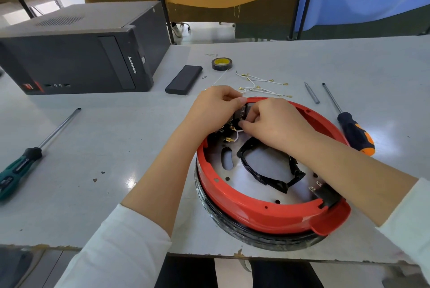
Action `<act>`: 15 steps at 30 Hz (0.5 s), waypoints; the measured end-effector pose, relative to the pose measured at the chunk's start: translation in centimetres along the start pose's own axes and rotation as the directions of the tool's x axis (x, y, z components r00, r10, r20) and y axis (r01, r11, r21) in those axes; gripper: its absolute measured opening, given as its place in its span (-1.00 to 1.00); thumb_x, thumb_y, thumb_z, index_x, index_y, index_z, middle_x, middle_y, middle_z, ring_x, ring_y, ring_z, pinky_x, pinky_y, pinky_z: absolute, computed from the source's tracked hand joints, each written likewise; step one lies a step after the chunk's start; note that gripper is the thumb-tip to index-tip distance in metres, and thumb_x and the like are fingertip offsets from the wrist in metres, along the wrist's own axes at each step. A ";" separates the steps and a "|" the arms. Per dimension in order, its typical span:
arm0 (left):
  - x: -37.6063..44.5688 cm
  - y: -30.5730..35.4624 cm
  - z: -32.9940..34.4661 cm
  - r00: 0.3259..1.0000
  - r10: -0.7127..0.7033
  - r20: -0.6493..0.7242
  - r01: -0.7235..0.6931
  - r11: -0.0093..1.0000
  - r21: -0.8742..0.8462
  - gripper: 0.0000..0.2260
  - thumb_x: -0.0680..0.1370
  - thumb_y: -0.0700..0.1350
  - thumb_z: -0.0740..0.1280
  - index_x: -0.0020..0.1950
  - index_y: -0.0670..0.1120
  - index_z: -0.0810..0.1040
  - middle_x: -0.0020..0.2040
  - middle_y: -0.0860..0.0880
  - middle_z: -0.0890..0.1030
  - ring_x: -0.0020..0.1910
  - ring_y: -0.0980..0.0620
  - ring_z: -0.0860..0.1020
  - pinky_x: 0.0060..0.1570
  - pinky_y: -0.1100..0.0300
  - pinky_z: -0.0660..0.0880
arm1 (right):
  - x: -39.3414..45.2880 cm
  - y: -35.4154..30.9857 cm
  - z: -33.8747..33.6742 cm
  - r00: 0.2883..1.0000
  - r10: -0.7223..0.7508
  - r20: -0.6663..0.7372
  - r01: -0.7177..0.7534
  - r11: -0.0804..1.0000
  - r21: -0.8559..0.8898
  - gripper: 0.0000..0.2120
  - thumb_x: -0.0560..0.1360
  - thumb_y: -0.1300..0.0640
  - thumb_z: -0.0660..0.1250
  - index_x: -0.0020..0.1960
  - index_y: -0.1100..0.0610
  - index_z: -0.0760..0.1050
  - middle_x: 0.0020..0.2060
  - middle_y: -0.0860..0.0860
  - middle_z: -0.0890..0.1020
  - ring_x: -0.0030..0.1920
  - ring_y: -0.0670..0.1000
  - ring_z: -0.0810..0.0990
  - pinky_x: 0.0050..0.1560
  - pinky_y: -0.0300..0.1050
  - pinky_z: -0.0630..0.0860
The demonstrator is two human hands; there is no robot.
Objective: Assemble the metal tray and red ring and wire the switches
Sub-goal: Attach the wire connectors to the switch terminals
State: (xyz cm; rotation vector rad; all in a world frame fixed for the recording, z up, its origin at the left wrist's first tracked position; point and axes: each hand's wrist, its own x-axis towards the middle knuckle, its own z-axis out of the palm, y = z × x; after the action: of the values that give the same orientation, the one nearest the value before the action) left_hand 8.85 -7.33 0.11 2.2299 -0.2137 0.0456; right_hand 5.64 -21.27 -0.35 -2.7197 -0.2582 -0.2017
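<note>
While both hands work at the 12 o'clock edge of the red ring (pixel 267 215), the ring sits on the metal tray (pixel 246 178), and both rest on a black round base (pixel 244 229) at the near edge of the worktop (pixel 116 148). Left hand (pixel 215 107): fingers curled at the switch block (pixel 239 114), pinching something small; exactly what, cannot tell. Right hand (pixel 272 122): fingers curled, pinching at the same switch block, near a short white wire (pixel 237 135) with brass terminals. Cannot tell whether it grips the wire or the switch.

Black taped loop (pixel 267 176) lies on the tray's middle. Second black switch (pixel 325 192) sits in the ring at about 4 o'clock, beside the ring's red tab (pixel 330 220).

Loose white wires (pixel 260 83) with brass ends lie on the worktop just past the ring at 12 o'clock. Roll of black tape (pixel 220 63) is further out, also 12 o'clock. Black flat case (pixel 183 79) at 11 o'clock. Dark computer tower (pixel 76 55) lies on its side at 10 o'clock. Green-handled screwdriver (pixel 35 155) at 9 o'clock, well apart from the ring. Orange-and-black screwdriver (pixel 349 124) at 2 o'clock, near the ring. Small grey metal bit (pixel 311 93) at 1 o'clock.
</note>
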 end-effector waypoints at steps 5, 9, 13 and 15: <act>-0.2 -0.3 -0.1 0.988 -0.052 -0.147 0.062 0.996 0.059 -0.77 0.43 0.18 0.44 -0.19 0.02 0.64 -0.33 0.08 0.62 -0.40 0.22 0.52 -0.43 0.38 0.40 | 0.0 0.4 -0.6 0.997 -0.024 0.073 0.017 0.995 0.101 -0.81 0.49 0.13 0.33 -0.29 -0.05 0.50 -0.45 -0.16 0.46 -0.41 -0.19 0.40 -0.44 -0.33 0.26; -0.2 -0.2 -0.3 0.983 -0.071 -0.169 0.083 0.994 0.069 -0.72 0.40 0.21 0.46 -0.33 0.03 0.61 -0.54 0.09 0.49 -0.57 0.24 0.42 -0.55 0.37 0.32 | -0.2 0.7 -1.0 0.993 -0.066 0.102 0.057 0.994 0.092 -0.84 0.44 0.23 0.30 -0.13 0.03 0.62 -0.48 -0.13 0.46 -0.45 -0.16 0.39 -0.48 -0.36 0.24; -0.2 -0.2 -0.4 0.988 -0.081 -0.135 0.092 0.993 0.076 -0.66 0.41 0.20 0.46 -0.43 0.02 0.53 -0.69 0.14 0.37 -0.62 0.24 0.39 -0.61 0.40 0.23 | -0.1 0.6 -0.8 0.996 -0.071 0.062 0.067 0.995 0.074 -0.85 0.42 0.21 0.32 -0.15 0.02 0.64 -0.48 -0.13 0.48 -0.44 -0.16 0.41 -0.43 -0.27 0.25; -0.1 -0.2 -0.4 0.989 -0.083 -0.125 0.093 0.993 0.079 -0.64 0.42 0.19 0.45 -0.45 0.01 0.50 -0.70 0.13 0.35 -0.62 0.23 0.38 -0.56 0.35 0.24 | -0.1 0.7 -0.7 0.997 -0.060 0.042 0.057 0.996 0.065 -0.86 0.42 0.19 0.32 -0.17 0.01 0.63 -0.48 -0.14 0.47 -0.43 -0.17 0.41 -0.43 -0.26 0.26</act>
State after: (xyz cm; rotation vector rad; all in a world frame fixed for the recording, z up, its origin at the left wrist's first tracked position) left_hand 8.78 -6.86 0.22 2.3094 -0.0471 0.1450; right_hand 5.65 -22.15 0.02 -2.6573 -0.3512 -0.1473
